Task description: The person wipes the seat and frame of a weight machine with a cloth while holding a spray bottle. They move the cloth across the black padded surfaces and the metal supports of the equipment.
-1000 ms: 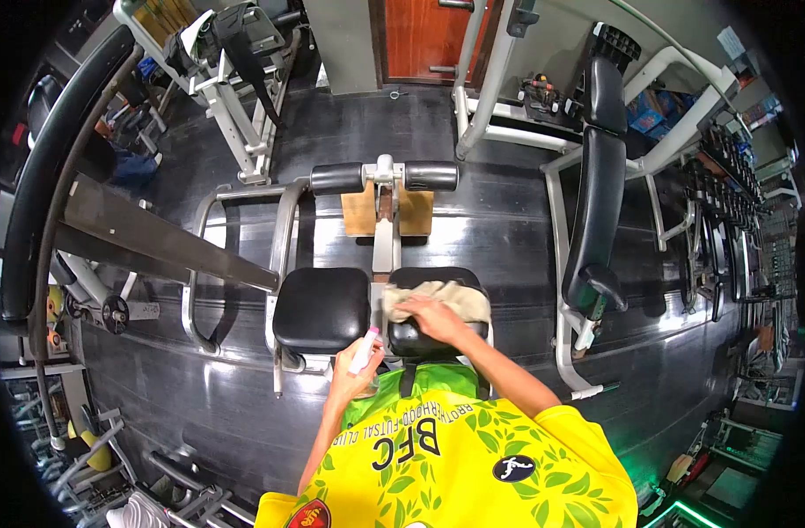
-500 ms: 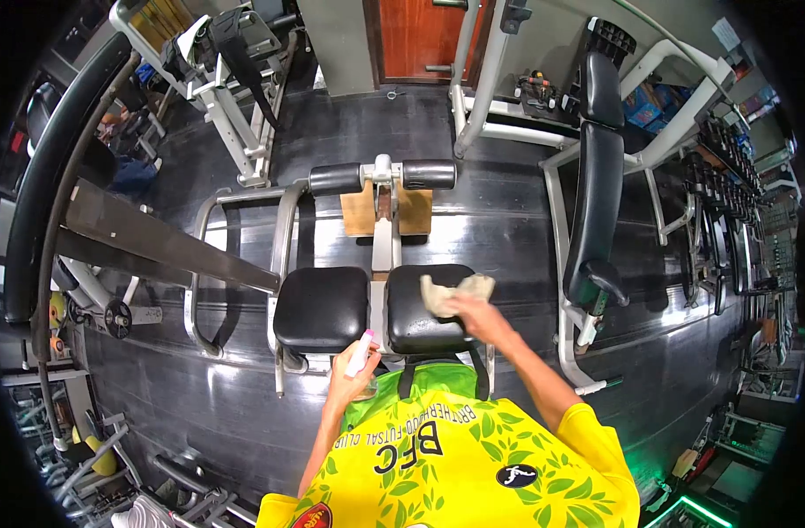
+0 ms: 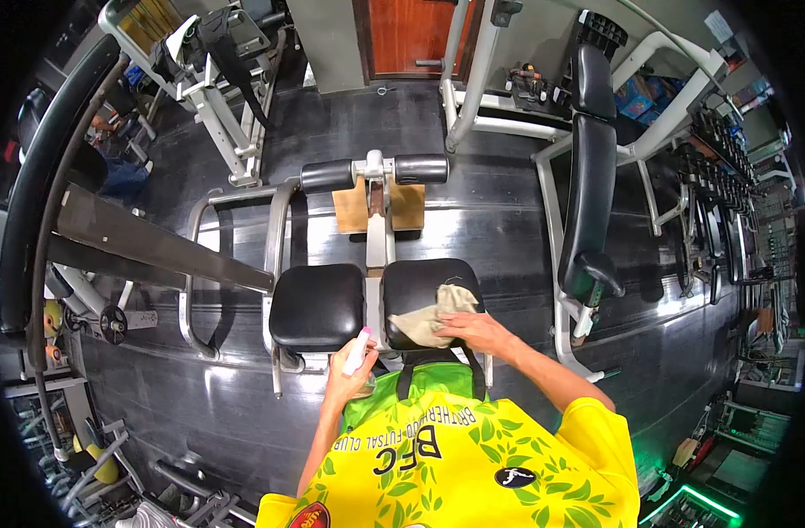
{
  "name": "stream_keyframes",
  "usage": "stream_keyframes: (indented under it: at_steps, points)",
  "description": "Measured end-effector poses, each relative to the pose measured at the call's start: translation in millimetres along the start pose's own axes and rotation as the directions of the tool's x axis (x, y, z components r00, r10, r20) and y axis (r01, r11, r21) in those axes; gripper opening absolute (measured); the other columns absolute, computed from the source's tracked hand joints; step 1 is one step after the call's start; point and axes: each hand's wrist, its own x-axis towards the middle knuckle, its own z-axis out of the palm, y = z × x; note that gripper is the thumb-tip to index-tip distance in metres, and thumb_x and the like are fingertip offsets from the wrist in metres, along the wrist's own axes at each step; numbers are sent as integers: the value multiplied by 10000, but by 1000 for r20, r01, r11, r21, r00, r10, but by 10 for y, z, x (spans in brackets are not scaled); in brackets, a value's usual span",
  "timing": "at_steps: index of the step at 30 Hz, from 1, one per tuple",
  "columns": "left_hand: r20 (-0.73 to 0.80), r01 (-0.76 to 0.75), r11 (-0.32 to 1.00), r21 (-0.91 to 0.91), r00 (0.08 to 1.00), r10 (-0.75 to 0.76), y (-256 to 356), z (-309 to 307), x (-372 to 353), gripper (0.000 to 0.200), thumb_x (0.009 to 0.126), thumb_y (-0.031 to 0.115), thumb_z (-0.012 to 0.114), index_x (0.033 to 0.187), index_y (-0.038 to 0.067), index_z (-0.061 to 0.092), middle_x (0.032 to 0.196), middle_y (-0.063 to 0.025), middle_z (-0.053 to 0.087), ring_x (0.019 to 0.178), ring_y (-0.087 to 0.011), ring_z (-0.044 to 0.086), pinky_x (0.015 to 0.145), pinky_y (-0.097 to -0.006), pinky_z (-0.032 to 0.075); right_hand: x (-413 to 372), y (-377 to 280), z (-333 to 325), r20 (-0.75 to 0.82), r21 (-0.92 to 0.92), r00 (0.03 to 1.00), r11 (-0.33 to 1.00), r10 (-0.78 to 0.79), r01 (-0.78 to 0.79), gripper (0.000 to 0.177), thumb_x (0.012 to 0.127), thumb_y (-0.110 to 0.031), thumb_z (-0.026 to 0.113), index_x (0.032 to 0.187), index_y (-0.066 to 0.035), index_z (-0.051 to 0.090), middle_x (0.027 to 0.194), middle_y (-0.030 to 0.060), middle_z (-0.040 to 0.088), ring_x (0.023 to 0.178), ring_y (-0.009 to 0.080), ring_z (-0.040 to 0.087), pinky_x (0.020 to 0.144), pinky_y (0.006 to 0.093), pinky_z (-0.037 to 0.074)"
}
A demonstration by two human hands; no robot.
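A beige cloth (image 3: 423,321) lies spread over the front part of the right black seat pad (image 3: 420,275). My right hand (image 3: 480,333) presses down on the cloth, its fingers over the fabric. My left hand (image 3: 339,380) is wrapped round a spray bottle with a white head and pink tip (image 3: 358,352), just in front of the left seat pad (image 3: 317,305). The bottle's lower part is mostly hidden by my hand. Both pads belong to one machine, with a metal post between them.
Black foam rollers (image 3: 420,168) top the post ahead. A long grey beam (image 3: 156,238) slants in from the left. To the right stands a padded bench (image 3: 593,176), with a dumbbell rack (image 3: 728,180) beyond. A red door (image 3: 416,35) is at the back.
My right hand has slid the cloth toward me and slightly left on the right pad, and the cloth is spread wider. My left hand keeps its place with the spray bottle.
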Motion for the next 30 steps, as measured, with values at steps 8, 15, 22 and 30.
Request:
stream_keyframes:
  at_steps: [8,15,22,30]
  points:
    - [-15,-8,1000,-10,1000,7,-111,-40,8,190,858,100,656,1024,12,630,758,-14,622,563,-57,544,511,-218,444,-476,264,-540,9,6,904,904,427,-427,336,844,-29,497,1160,-88,593,1120,139,642,1024,278,620,875,376,493]
    - [-7,-17,1000,-25,1000,17,-108,-32,23,186,861,98,653,1022,8,629,758,-14,617,563,-57,544,511,-218,445,-220,352,-456,233,725,818,466,525,-506,255,962,-113,458,1176,-14,558,1071,47,619,998,131,549,909,281,423]
    - [7,-46,998,-31,999,46,-60,-19,47,191,857,109,651,1016,7,629,767,-23,631,557,-61,550,516,-223,454,344,186,76,-206,292,834,846,511,-446,567,893,-320,558,1395,-105,408,1348,219,453,1208,374,478,1032,418,379]
    - [-10,-31,999,-10,999,31,-105,-18,97,195,852,151,667,1005,33,641,678,-25,619,537,-76,556,519,-254,455,352,21,273,-325,-111,849,875,416,-471,552,841,-251,601,1367,-146,472,1376,135,477,1179,309,490,993,404,374]
